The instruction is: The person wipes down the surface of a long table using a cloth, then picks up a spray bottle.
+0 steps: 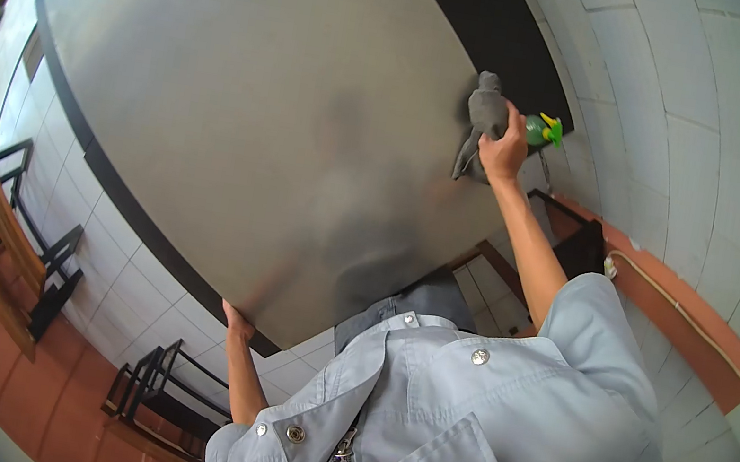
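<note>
A large grey table top point(215, 112) with a dark border fills the middle of the view. My right hand point(503, 150) is at its right side, with fingers wrapped round a crumpled grey cloth point(486, 114). Just beyond that hand is a green spray bottle point(538, 130) with a yellow and green nozzle; whether the hand touches it I cannot tell. At the near left edge of the table top rests my left hand point(237, 320), mostly hidden at the fingers. It is nearest to the dark border point(179, 290).
White tiled wall point(693, 117) runs along the right, with a cable point(667, 294) near its red-brown lower band. A wooden bench point(12, 225) and dark metal frames point(172, 402) stand on the left.
</note>
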`<state>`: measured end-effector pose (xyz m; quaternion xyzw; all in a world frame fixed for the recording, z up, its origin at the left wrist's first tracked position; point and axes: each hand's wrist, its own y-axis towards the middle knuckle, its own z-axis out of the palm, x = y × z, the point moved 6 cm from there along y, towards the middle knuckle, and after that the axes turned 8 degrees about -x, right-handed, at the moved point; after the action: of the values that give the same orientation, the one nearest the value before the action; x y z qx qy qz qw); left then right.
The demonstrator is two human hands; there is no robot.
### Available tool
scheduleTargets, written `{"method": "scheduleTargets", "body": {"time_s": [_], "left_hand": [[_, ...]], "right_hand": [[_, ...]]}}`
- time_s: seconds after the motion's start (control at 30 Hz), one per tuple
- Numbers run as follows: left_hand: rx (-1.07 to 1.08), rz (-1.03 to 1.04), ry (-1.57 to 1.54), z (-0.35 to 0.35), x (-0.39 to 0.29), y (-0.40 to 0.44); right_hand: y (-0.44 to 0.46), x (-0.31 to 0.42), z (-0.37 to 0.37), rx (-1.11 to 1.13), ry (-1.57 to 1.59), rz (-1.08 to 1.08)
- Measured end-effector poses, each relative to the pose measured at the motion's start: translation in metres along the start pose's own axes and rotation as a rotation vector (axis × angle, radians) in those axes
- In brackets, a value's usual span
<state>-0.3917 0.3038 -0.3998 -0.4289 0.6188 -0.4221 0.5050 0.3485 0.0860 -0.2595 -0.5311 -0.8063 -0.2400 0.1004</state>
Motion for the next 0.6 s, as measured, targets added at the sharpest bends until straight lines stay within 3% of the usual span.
{"method": "scheduleTargets", "body": {"time_s": [0.27,0.37,0.6], "left_hand": [[-0.080,0.009,0.020,0.020,0.001,-0.014],[-0.015,0.011,0.012,0.000,0.010,0.011],[-0.117,-0.051,-0.049,-0.005,0.009,0.001]], "right_hand": [[-0.088,-0.071,-0.061,0.062,-0.020,0.154],[-0.114,-0.088,-0.087,0.129,-0.044,0.177],[-0.138,-0.114,-0.132,0.317,-0.093,0.114]]}}
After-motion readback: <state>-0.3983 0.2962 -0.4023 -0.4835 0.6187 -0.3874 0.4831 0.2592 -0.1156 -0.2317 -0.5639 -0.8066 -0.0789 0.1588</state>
